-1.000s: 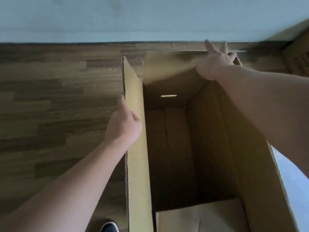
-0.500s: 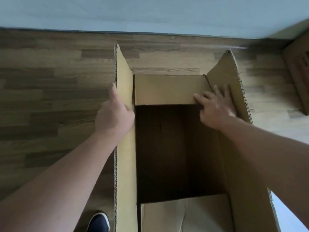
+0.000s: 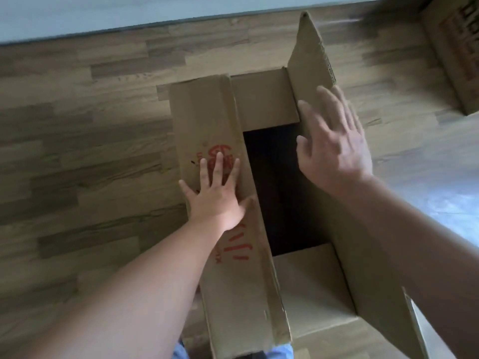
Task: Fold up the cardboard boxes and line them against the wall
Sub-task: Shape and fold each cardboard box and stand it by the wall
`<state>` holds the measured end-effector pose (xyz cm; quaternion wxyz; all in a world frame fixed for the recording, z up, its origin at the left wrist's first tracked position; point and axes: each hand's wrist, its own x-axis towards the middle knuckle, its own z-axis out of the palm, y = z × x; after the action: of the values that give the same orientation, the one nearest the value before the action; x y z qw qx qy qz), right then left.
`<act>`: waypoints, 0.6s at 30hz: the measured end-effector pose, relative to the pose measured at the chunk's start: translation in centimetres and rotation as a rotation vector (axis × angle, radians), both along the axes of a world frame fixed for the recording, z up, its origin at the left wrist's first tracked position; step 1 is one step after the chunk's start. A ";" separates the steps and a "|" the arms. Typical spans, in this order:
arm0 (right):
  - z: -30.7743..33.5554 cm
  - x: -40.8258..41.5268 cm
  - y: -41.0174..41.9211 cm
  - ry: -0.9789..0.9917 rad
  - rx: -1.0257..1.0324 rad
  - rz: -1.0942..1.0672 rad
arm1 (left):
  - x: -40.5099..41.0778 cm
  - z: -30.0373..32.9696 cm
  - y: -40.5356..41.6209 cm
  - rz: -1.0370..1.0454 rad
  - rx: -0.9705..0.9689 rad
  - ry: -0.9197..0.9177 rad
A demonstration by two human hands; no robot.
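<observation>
A tall brown cardboard box (image 3: 261, 99) stands upright on the wood floor just below me, its top partly open. The long left flap (image 3: 207, 120), printed with red marks, lies folded down over the opening. My left hand (image 3: 216, 193) presses flat on that flap, fingers spread. The long right flap (image 3: 311, 60) still stands up. My right hand (image 3: 334, 143) lies against its inner face, fingers apart, holding nothing. The short far flap and the short near flap (image 3: 308, 286) are folded in. A dark gap shows the box's inside.
A pale wall (image 3: 129, 11) runs along the top, a strip of floor away from the box. Another cardboard box (image 3: 456, 53) with dark print sits at the top right by the wall. Wood floor (image 3: 77, 164) spreads to the left. Bright glare lies on the floor at right.
My left hand has pushed the long left flap from upright down over the opening. My right hand left the far short flap and moved onto the right flap. The view tilted.
</observation>
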<state>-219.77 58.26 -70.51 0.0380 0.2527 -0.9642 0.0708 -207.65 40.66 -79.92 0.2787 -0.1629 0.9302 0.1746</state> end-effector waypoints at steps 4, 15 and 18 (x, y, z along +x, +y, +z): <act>0.6 3.5 2.8 -0.365 -0.141 -0.452 | -0.4 0.0 0.6 0.104 0.045 0.000; -7.9 7.0 0.9 -0.633 0.133 -0.543 | 4.3 -1.0 -0.3 1.169 0.521 0.143; -8.7 5.6 2.2 -0.809 0.082 -0.765 | 4.2 -1.1 -0.8 1.236 0.623 0.082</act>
<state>-214.17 60.43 -79.17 -0.3219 -0.1613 -0.9269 0.1057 -203.49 39.86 -81.06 0.1266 -0.5686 0.5829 0.5665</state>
